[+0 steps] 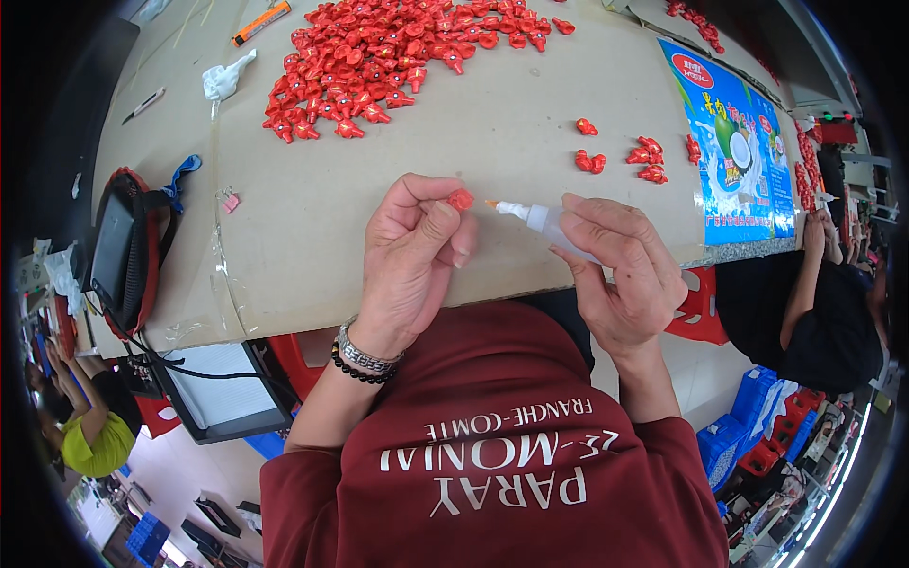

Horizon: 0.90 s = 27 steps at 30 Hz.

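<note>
Between the thumb and fingers of my left hand (414,248) is a small red plastic piece (460,200). My right hand (625,265) grips a translucent white squeeze bottle (552,226) with a narrow nozzle, tilted so its orange-tinged tip points left at the piece. A small gap separates tip and piece. Both hands are above the near part of the table. Beyond them lies a big heap of similar red pieces (365,62). To the right, a few more red pieces (651,156) sit in a loose group.
A blue printed sheet (734,151) covers the table's right part. At the left are a black-and-red case (133,248), a crumpled white wad (227,78), a craft knife (144,104) and an orange tool (261,24). Other people sit at both sides.
</note>
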Motion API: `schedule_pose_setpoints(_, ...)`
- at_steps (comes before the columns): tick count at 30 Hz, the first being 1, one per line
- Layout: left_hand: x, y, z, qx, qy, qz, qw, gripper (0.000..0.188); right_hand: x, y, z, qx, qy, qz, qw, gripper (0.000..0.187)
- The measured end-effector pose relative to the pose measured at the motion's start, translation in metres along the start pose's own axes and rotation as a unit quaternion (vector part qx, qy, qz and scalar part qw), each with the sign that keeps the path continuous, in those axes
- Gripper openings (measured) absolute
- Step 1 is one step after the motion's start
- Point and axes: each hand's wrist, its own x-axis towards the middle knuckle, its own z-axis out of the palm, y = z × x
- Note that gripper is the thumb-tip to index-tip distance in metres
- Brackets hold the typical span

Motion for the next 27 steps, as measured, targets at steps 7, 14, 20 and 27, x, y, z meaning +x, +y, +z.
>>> schedule_pose_setpoints(7,0.0,-0.002,-0.002,0.016,-0.009,0.015,1.0,0.014,0.001,-0.003,-0.001,0.013,-0.009,0.003,1.0,0.031)
schedule_pose_setpoints(14,0.0,-0.002,-0.004,0.015,-0.006,0.024,1.0,0.013,-0.001,-0.008,-0.005,0.03,-0.005,0.029,0.999,0.032)
schedule_pose_setpoints(20,0.001,-0.002,-0.006,-0.008,-0.028,0.022,0.999,0.014,0.007,0.006,-0.012,0.236,0.139,0.294,0.916,0.041)
schedule_pose_setpoints(27,0.0,-0.001,-0.007,0.004,-0.028,0.015,0.999,0.017,0.022,0.043,-0.023,0.354,0.132,0.402,0.834,0.03)
